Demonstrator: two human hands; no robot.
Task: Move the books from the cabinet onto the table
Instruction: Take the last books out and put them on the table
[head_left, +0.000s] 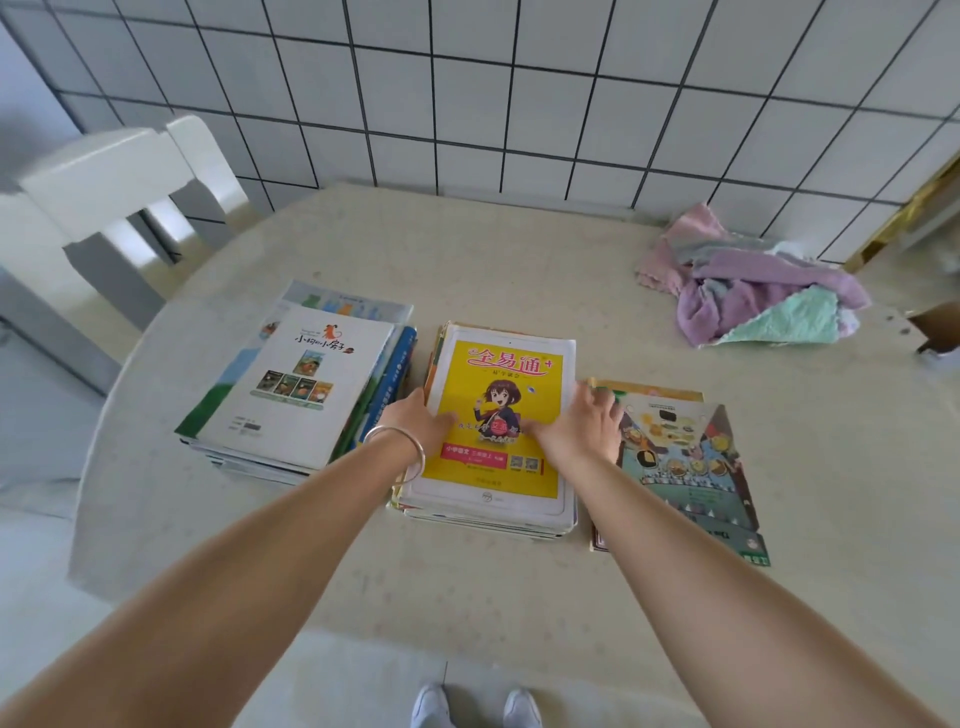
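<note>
Yellow-covered workbook (498, 410) tops the middle stack of books (488, 514), roughly table (467, 260) centre, near front edge. This stack is the landmark. Both hands on it: left hand (415, 423) at stack's left edge, fingers down the side, thumb lying on the yellow cover; right hand (582, 426) at stack's right edge, thumb on the cover, fingers curled over the side. Hands apart, one per side, clamping the stack between them. Silver bangle (400, 452) on left wrist. Stack sits flat on table, covers slightly uneven at edges.

Left of middle stack, just beside it, nearly touching: second stack of books (291, 395), white cover with small picture panels on top, blue spine (397, 374) showing on the side facing the middle stack. Right of middle stack, just beside: thin illustrated books (685, 467), flat, green/teal artwork, fanned a little; right hand's fingers close to their near corner, contact can't be told.

Behind and right of middle stack, well apart: crumpled cloths (748, 291), pink, purple, mint. Brown object (935, 325) at right frame edge, cut off, unclear. White chair (119, 176) behind and left of stack, beside the table. White tiled wall (519, 93) with dark grout behind the table. Grey shoes (475, 706) below stack at bottom of frame on the floor.
</note>
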